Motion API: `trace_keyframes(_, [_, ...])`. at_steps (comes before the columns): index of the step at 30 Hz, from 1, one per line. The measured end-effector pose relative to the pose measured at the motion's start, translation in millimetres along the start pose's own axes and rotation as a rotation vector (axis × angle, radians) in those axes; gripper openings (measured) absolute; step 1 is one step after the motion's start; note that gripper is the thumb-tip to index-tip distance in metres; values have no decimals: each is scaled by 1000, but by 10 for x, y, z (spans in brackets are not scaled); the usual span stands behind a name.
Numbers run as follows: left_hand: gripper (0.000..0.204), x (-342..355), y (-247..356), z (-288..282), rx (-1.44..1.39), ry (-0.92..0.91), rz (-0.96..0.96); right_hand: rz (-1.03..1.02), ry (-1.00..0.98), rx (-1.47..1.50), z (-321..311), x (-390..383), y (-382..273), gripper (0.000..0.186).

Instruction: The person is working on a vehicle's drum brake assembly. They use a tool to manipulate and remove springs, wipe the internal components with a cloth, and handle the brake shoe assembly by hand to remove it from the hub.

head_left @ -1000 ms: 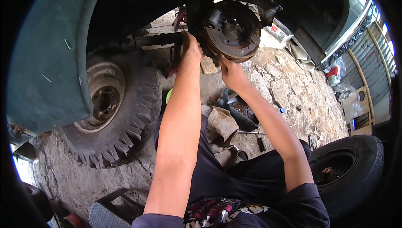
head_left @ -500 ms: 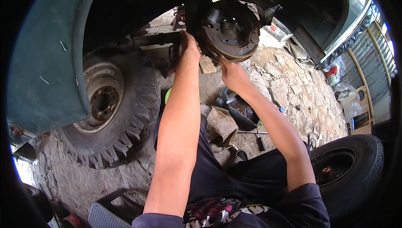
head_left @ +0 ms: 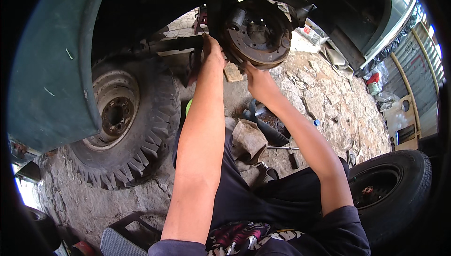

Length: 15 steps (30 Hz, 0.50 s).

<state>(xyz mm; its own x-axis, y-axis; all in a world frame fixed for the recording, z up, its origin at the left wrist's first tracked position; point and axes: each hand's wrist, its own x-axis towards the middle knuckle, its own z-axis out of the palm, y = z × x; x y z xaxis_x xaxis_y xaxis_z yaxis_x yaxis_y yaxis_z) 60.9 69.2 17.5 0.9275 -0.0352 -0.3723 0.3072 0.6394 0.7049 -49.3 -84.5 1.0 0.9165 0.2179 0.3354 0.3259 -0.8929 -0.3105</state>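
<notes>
A rusty, round drum brake assembly (head_left: 270,57) hangs in the dark wheel arch at upper centre. My right hand (head_left: 258,81) is at its lower edge, fingers curled closed around something I cannot make out. Stretched up to the left of the brake, my left hand (head_left: 213,49) is close to a dark axle beam (head_left: 176,44). The fingers of that hand are mostly hidden behind it. Below the brake, a wooden block (head_left: 233,72) lies on the ground.
A knobbly-treaded wheel (head_left: 150,119) stands at left beside the green body panel (head_left: 51,68). Another tyre (head_left: 418,181) lies at lower right. A brown cloth (head_left: 248,141), a dark-handled tool (head_left: 294,161) and a blue cap (head_left: 317,122) are on the stony floor.
My right hand has shifted very slightly to the left at the brake's lower edge. My left hand stays in place.
</notes>
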Motion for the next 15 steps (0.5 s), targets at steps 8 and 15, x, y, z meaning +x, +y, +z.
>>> trace_keyframes(8, [88, -8, 41, 38, -14, 12, -31, 78, -19, -42, -131, -115, -121, 48])
trace_keyframes(15, [84, 54, 17, -45, -42, 23, -2, 46, -123, -141, -172, -92, -99, 60])
